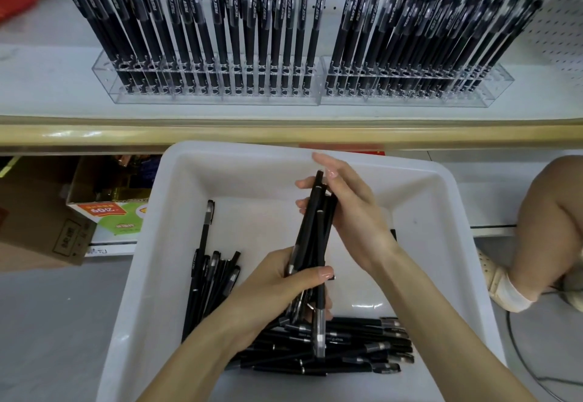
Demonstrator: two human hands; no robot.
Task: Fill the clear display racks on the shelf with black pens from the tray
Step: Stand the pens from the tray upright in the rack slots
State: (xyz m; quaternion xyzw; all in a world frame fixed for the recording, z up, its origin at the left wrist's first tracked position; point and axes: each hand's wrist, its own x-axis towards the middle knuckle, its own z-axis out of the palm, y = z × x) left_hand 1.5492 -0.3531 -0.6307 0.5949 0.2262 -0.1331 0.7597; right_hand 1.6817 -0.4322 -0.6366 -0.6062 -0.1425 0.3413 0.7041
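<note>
Over the white tray (164,212), near me and below the shelf (47,86), I have a bundle of black pens (310,228) standing roughly upright between both hands. My left hand (284,285) grips its lower end, fingers and thumb curled round it. My right hand (353,212) cups the upper end, fingers reaching round behind the pens. Loose pens (347,348) lie in the tray, a heap at the near side and a smaller lot at the left. Far from me the left rack (208,92) and right rack (419,98) stand side by side on the shelf, both already thick with pens. I judge this step to be squaring up a handful before loading. Next I must lift the bundle to the shelf and feed pens singly into free holes; which are free I cannot tell.
</note>
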